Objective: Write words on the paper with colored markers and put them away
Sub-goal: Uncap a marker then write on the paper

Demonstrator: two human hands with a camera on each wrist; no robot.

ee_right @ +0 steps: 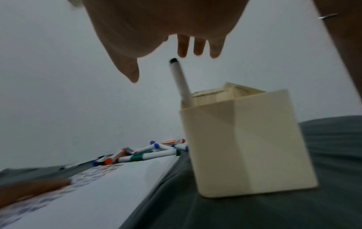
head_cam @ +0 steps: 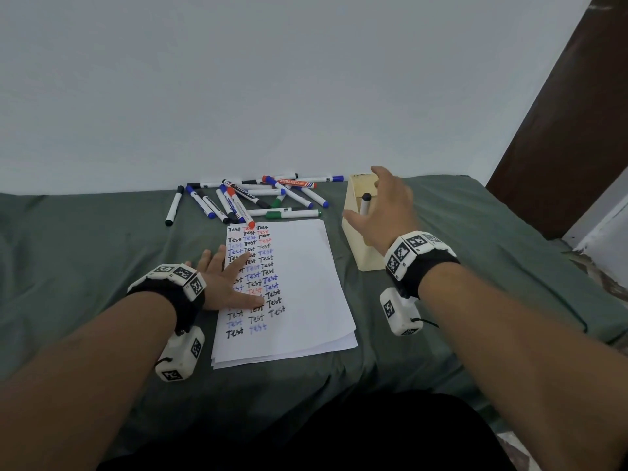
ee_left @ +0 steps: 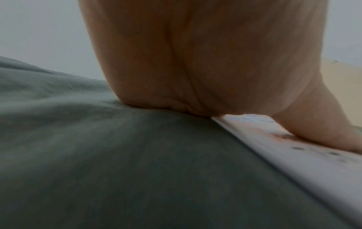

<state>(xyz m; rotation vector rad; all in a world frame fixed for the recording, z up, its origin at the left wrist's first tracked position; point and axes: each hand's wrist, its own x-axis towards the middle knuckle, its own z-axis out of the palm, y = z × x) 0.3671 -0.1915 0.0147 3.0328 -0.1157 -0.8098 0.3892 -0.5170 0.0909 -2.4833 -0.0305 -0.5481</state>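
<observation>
Right hand (head_cam: 384, 202) spread wide above the cream, square-sided holder (ee_right: 248, 139), empty; black-capped marker (ee_right: 181, 82) leans inside, untouched. Left hand (head_cam: 231, 277) flat on the paper stack (head_cam: 306, 283) at bed centre. Loose smooth-barrelled markers (head_cam: 251, 198) lie at the far edge. Advice: lift one marker at a time.

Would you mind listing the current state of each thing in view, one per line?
Left hand: flat, fingers straight, pressing the paper.
Right hand: open above the holder, holding nothing.
Paper: flat stack, top sheet partly filled with "Test".
Black marker: capped, leaning inside the holder.
Holder: upright.
Loose markers: capped, lying scattered beyond the paper.
</observation>
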